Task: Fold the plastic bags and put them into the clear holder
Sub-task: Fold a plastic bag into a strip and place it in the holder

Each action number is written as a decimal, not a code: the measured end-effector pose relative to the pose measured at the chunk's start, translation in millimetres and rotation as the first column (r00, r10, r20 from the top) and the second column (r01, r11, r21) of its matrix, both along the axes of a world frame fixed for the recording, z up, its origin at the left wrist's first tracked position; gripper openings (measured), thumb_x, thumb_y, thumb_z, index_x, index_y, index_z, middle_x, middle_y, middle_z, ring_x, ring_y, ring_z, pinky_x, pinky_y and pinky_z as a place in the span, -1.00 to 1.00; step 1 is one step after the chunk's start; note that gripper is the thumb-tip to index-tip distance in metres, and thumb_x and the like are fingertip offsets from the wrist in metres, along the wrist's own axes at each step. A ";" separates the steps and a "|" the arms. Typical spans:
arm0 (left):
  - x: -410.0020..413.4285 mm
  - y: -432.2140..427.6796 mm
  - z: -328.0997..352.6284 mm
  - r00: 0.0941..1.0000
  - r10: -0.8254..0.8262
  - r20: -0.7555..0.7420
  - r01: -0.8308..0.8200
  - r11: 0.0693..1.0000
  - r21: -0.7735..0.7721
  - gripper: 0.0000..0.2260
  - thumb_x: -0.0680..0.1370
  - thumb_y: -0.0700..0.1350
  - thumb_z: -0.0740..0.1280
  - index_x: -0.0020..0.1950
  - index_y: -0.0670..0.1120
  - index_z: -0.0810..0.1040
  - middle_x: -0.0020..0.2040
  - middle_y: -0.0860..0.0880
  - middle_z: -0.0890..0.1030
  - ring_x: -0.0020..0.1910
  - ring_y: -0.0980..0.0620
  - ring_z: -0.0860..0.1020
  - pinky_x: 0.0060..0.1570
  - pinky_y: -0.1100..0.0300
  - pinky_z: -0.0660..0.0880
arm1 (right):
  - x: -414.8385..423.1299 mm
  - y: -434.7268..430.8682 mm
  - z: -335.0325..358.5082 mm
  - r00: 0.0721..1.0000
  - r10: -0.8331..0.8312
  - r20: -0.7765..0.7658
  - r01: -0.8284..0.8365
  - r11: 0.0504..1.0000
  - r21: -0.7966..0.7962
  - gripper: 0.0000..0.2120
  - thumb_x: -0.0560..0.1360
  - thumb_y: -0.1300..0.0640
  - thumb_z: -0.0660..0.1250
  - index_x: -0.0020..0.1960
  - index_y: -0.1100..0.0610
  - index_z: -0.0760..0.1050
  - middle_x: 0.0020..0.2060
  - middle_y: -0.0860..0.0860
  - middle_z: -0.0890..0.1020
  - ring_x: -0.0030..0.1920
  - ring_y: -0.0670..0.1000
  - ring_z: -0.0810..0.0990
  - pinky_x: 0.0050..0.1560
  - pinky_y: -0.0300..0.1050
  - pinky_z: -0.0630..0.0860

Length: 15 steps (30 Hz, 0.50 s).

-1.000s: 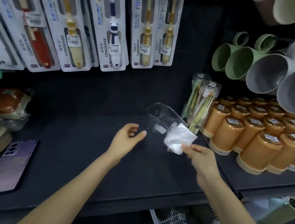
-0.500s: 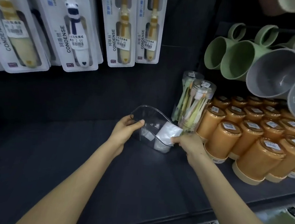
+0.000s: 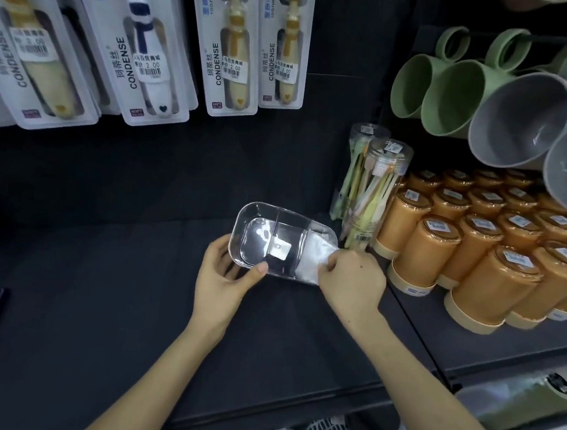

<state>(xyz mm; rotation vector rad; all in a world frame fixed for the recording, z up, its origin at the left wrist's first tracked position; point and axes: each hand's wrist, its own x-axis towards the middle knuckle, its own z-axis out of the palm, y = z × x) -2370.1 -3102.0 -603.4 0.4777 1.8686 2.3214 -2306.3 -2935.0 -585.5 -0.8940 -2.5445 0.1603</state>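
The clear holder is gripped at its near rim by the left hand. The folded bag inside is pinched by the right hand, hemmed by orange jars. Open shelf lies beyond the left.

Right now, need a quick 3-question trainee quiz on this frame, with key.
1. True or false: the left hand grips the clear holder.
2. The folded white bag sits: A) in the holder's left end B) in its right end C) outside the holder.
3. Fill in: the right hand touches the ____.
Key: 1 true. 2 B. 3 bag.
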 end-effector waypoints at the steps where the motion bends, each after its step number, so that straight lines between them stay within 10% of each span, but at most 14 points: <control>1: 2.6 -1.4 -0.9 1.000 0.008 0.001 -0.009 1.000 0.007 -0.55 0.39 -0.40 0.46 0.16 -0.02 0.46 0.03 0.20 0.63 0.07 0.20 0.60 0.04 0.32 0.52 | 0.0 -1.1 -2.4 0.999 0.009 -0.050 -0.008 0.999 0.033 -0.90 0.39 0.17 0.37 -0.28 0.18 0.59 -0.25 0.11 0.56 -0.21 0.15 0.54 -0.32 -0.17 0.24; 10: 5.5 -6.8 3.2 1.000 0.021 0.018 -0.021 0.999 -0.031 -0.57 0.39 -0.37 0.47 0.16 -0.06 0.46 0.08 0.10 0.60 0.05 0.20 0.60 0.16 0.17 0.53 | 3.0 1.2 -5.5 0.977 0.103 -0.185 -0.106 0.994 -0.009 -0.56 0.10 0.19 0.62 -0.13 0.17 0.46 -0.23 0.11 0.53 -0.25 0.18 0.53 -0.25 0.01 0.48; 15: 3.2 -6.3 5.4 1.000 0.009 0.024 -0.007 0.999 -0.044 -0.57 0.40 -0.38 0.46 0.18 -0.09 0.45 0.08 0.11 0.58 -0.01 0.32 0.59 0.11 0.29 0.53 | 3.6 16.2 -5.5 0.968 0.205 -0.142 -0.202 0.979 0.034 -0.71 0.21 0.07 0.59 -0.11 0.07 0.62 -0.19 0.07 0.55 -0.19 0.17 0.53 -0.13 0.03 0.46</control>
